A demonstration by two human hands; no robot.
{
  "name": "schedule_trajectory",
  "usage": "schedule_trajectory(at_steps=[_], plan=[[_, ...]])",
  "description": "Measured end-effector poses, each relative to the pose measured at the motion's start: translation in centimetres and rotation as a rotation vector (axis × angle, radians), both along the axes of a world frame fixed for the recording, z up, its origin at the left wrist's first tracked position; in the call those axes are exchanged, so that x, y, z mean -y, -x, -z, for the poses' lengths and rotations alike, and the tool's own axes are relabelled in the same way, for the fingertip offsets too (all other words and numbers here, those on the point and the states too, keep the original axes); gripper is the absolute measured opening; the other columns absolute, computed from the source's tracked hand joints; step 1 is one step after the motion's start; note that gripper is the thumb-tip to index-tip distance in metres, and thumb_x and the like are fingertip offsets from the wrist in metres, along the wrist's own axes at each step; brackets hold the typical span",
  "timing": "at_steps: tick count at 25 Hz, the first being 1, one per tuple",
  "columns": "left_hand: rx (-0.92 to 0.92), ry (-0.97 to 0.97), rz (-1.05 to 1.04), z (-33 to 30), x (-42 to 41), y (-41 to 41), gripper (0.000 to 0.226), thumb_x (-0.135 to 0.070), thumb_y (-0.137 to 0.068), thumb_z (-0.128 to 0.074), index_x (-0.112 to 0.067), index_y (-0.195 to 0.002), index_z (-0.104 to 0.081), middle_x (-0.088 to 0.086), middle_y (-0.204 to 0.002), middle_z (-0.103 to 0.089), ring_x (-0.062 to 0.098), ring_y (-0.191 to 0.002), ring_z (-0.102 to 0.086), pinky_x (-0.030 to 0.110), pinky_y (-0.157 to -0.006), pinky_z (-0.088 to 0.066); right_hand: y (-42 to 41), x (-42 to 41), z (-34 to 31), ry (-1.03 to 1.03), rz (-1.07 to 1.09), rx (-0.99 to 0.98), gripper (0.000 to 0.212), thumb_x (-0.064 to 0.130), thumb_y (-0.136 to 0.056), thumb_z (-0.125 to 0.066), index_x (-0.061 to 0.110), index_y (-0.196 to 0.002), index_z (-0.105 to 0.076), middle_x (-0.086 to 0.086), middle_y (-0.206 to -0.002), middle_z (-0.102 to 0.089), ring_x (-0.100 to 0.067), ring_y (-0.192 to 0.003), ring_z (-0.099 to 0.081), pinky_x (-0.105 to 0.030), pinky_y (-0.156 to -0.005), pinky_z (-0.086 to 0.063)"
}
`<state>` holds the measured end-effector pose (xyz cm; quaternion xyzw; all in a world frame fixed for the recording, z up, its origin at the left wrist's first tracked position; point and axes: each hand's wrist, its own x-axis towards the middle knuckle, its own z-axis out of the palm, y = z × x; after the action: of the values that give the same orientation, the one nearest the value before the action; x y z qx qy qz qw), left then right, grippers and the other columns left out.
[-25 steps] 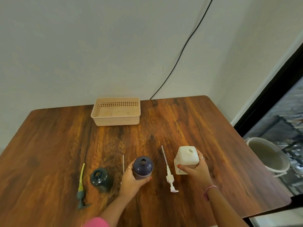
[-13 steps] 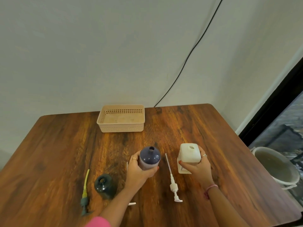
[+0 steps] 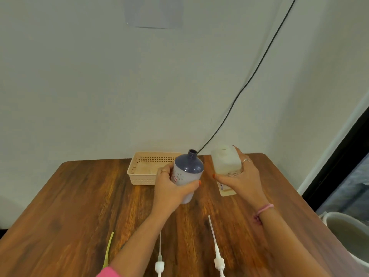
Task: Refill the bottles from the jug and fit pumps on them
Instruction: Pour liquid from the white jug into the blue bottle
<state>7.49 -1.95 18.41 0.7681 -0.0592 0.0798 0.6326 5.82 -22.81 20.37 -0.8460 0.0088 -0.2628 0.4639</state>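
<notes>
My left hand (image 3: 169, 188) grips a dark blue bottle (image 3: 187, 170) with an open neck, held upright above the wooden table (image 3: 79, 206). To its right my right hand (image 3: 241, 180) holds a white square jug (image 3: 225, 162), also lifted off the table, its small top opening uncovered. Two white pumps with long tubes lie near the front edge, one (image 3: 159, 262) under my left forearm and one (image 3: 216, 252) between my arms. A yellow-green pump tube (image 3: 108, 248) lies at the front left. The dark green bottle is out of view.
A beige perforated basket (image 3: 139, 172) stands at the back of the table behind the blue bottle. A black cable (image 3: 249, 80) runs down the wall to the table. A white bucket (image 3: 347, 232) sits on the floor at the right.
Both hands have lifted the blue bottle and the jug off the table and raised them. The camera has tilted up, so the green bottle has left the view.
</notes>
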Motion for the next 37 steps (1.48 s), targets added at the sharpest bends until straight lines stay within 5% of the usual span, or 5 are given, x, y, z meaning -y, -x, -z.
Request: schedule_trajectory(at_steps=[4,8,14,21,37], plan=[[0.053,0.006,0.023,-3.2,-0.1,-0.9,0.077,-0.036,-0.054,-0.089,-0.025,-0.121,-0.053,-0.001,-0.112,-0.057,0.012,-0.100,-0.058,0.022,-0.070,-0.053,-1.0,-1.9,-4.4,0.114,-0.043,0.112,0.082,0.038,-0.054,-0.082,0.075,-0.109,-0.033,0.039,-0.100,-0.051,0.012,-0.098,-0.050,-0.015,-0.073,-0.044],[0.114,-0.019,-0.027,-5.7,-0.5,-1.6,0.074,-0.041,-0.052,-0.087,-0.030,-0.117,-0.053,-0.006,-0.107,-0.052,0.010,-0.099,-0.056,0.020,-0.070,-0.051,-2.8,-2.1,-6.8,0.168,-0.062,0.111,0.092,0.035,-0.055,-0.086,0.041,-0.135,-0.042,0.011,-0.116,-0.054,-0.014,-0.111,-0.053,-0.042,-0.089,-0.051],[0.173,-0.025,-0.080,-7.9,-1.2,-2.5,0.066,-0.046,-0.048,-0.082,-0.049,-0.102,-0.043,-0.014,-0.105,-0.046,0.009,-0.101,-0.054,0.027,-0.076,-0.054,-5.2,-2.2,-10.3,0.386,-0.075,0.154,0.103,0.041,-0.053,-0.082,0.029,-0.144,-0.036,0.002,-0.126,-0.049,-0.015,-0.114,-0.044,-0.023,-0.086,-0.034],[0.193,-0.016,-0.127,-8.9,-1.6,-2.7,0.071,-0.047,-0.049,-0.081,-0.046,-0.108,-0.041,-0.008,-0.110,-0.046,0.015,-0.104,-0.054,0.026,-0.074,-0.056,-5.9,-2.6,-13.0,0.612,-0.053,0.193,0.105,0.041,-0.057,-0.083,0.028,-0.146,-0.029,-0.001,-0.132,-0.046,-0.016,-0.115,-0.039,-0.026,-0.076,-0.038],[0.229,0.009,-0.138,-9.3,-1.5,-2.6,0.071,-0.046,-0.049,-0.080,-0.046,-0.109,-0.042,-0.008,-0.111,-0.045,0.015,-0.108,-0.051,0.027,-0.078,-0.054,-5.8,-2.9,-14.5,0.730,-0.019,0.267,0.101,0.033,-0.058,-0.083,0.026,-0.146,-0.034,0.000,-0.129,-0.048,-0.014,-0.114,-0.037,-0.026,-0.067,-0.041]])
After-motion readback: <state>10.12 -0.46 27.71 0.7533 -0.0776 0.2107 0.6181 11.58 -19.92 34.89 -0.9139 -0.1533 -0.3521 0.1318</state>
